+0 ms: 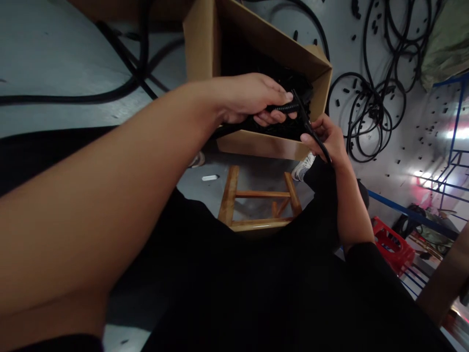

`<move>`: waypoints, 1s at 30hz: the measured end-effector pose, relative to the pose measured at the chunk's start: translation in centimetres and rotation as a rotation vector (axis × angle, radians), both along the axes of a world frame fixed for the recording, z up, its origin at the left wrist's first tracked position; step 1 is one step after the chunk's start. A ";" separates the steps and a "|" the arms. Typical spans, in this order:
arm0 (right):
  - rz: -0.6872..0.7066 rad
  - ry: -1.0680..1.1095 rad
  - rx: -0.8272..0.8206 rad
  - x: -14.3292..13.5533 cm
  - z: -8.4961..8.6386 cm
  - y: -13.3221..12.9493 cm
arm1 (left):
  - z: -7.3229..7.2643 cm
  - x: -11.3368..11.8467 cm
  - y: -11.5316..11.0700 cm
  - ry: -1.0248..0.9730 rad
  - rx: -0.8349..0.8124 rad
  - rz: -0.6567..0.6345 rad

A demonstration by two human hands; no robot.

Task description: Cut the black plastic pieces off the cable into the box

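My left hand is closed around a black ribbed tube, thumb on top, over an open cardboard box. Just right of it, my right hand grips a slim black tool, which looks like scissors or cutters. Its upper end crosses the tube's end by my left fingertips. Dark pieces lie inside the box, too dim to tell apart.
A wooden stool stands between my legs. Black tubing lies coiled on the floor at the right among small black pieces. Thick black tubing runs at the left. A red plastic stool is at the lower right.
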State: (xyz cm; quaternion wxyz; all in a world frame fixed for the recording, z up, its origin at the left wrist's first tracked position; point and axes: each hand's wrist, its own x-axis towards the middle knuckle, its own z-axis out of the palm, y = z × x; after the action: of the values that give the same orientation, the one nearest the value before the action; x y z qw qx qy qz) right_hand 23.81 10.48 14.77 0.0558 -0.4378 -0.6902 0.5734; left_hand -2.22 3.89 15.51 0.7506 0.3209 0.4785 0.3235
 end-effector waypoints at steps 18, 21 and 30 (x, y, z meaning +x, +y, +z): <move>0.001 -0.052 -0.003 -0.1 -0.5 -0.2 | -1.6 -0.2 0.3 0.126 -0.010 0.030; -0.001 -0.070 0.012 0.3 -1.0 0.1 | -1.3 -0.4 0.6 0.214 -0.011 0.187; 0.111 -0.160 0.217 -0.3 -1.3 -0.6 | -2.5 0.7 0.8 0.207 -0.005 0.317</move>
State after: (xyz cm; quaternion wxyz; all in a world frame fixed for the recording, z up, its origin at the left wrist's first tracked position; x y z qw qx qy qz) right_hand 23.47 9.89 13.44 0.0160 -0.4348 -0.7736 0.4607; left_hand -1.52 4.73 12.96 0.6378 0.2712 0.5984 0.4019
